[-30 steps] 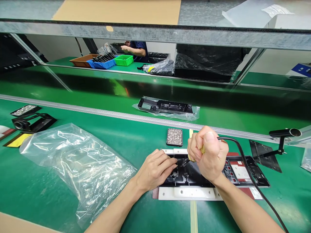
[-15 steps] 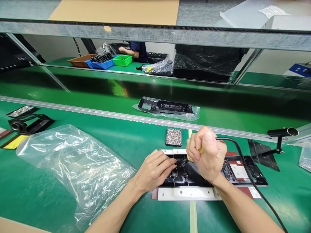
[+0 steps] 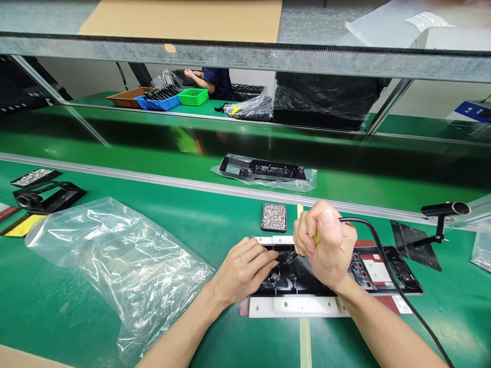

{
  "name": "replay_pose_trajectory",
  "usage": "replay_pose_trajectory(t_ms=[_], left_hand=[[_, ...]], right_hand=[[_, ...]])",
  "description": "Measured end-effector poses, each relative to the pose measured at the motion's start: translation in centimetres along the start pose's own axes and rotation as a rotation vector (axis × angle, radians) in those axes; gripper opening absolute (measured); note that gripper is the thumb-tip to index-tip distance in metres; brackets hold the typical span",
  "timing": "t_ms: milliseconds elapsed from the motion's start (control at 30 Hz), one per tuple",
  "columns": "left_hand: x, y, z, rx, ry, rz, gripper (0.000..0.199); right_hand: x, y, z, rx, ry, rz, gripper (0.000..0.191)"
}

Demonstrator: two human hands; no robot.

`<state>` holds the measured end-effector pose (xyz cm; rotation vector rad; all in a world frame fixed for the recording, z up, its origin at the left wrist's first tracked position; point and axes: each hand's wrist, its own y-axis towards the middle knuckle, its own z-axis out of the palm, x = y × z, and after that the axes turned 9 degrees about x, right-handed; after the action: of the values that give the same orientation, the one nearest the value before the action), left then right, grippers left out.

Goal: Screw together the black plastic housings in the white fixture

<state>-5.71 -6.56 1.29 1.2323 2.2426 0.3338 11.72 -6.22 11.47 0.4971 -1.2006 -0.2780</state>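
My right hand (image 3: pixel 330 245) is closed in a fist round the yellow handle of a soldering iron (image 3: pixel 316 237), with a black cord leaving the top of the fist. The iron's dark tip slants down and left into a long black plastic housing (image 3: pixel 310 273). My left hand (image 3: pixel 247 271) rests over the housing's left end, fingers bent and close together near the tip; whatever they pinch is too small to make out. White fixture blocks (image 3: pixel 299 305) flank the housing along both long sides. Just behind it stands a small black tray of tiny metal pieces (image 3: pixel 274 217).
Clear plastic bag (image 3: pixel 134 255) spreads at left, near a black bracket (image 3: pixel 49 197). Another black housing (image 3: pixel 264 169) lies on plastic on the raised ledge. At right stands a tube on a stand (image 3: pixel 445 209). A co-worker's arm (image 3: pixel 201 79) shows behind coloured bins (image 3: pixel 159 102).
My two hands, the iron and the housing hold their places. In the background, the co-worker's hands have shifted slightly to the left.
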Motion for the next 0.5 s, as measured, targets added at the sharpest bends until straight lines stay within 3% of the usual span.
replay_pose_trajectory(t_ms=[500], left_hand=[[-0.3, 0.0, -1.1, -0.029, 0.052, 0.005, 0.010]], right_hand=[[-0.5, 0.1, 0.6, 0.048, 0.028, -0.026, 0.043]])
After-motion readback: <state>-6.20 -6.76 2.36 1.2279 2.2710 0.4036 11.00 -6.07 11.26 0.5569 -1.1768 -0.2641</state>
